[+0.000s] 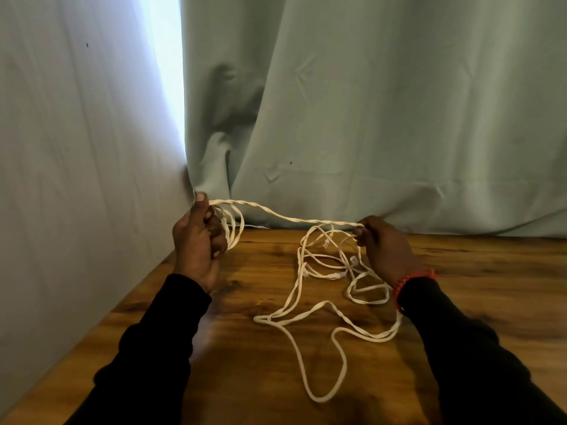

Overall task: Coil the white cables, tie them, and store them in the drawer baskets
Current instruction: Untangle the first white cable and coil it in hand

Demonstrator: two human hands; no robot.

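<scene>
Backdrop: pale green curtain (368,102) behind a wooden tabletop (245,378).
Left hand (196,243): grips coiled loops at the tabletop's left edge.
Right hand (386,250): pinches a twisted strand.
White cables (322,302): loose tangle across the middle, toward the right side.

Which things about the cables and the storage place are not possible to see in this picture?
- Head view: drawer baskets are outside the frame.
- Coil size: left hand covers its loops.
- Number of white cables: strands overlap on the table.
- Plug type: too small.
- Right hand pinch: fingers face away.
</scene>
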